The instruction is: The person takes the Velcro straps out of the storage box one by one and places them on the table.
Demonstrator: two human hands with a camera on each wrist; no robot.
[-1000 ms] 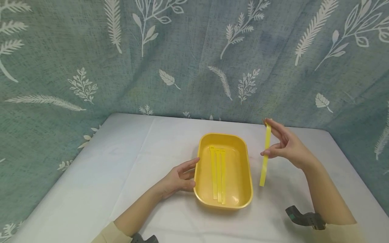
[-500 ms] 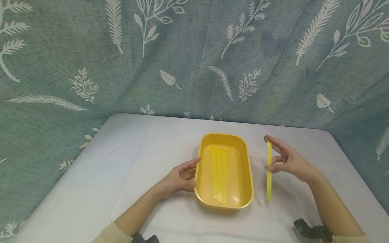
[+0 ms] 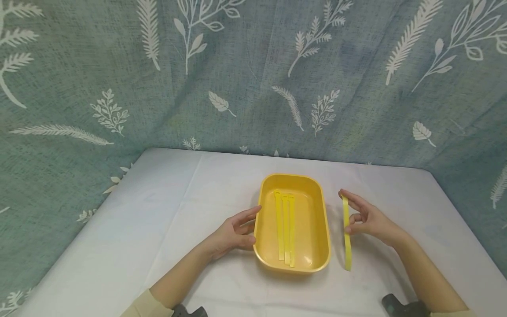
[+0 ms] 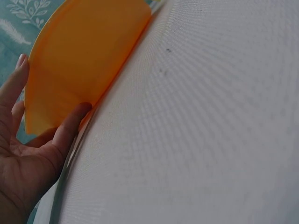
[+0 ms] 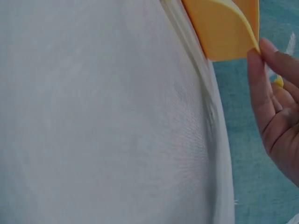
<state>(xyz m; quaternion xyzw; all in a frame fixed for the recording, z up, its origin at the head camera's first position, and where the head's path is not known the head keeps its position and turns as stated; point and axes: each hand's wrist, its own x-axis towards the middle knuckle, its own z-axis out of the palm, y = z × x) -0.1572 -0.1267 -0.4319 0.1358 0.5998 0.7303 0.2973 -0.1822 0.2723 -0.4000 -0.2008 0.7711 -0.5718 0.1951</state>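
A yellow plastic tray sits on the table with several thin yellow strips lying lengthwise inside; their far ends look slotted. My left hand rests against the tray's left side, fingers spread and relaxed; in the left wrist view the thumb lies along the orange-looking wall. To the right of the tray, my right hand pinches another flat yellow strip, thumb at its middle and a fingertip near its far end. In the right wrist view that strip bends slightly in front of the tray.
A white cloth covers the table. Green fabric with white leaf prints hangs behind it. Dark wrist mounts show at the bottom near both sleeves.
My right hand has come down and nearer with the strip, first slightly right, then back left towards the tray. The left hand and tray have stayed put.
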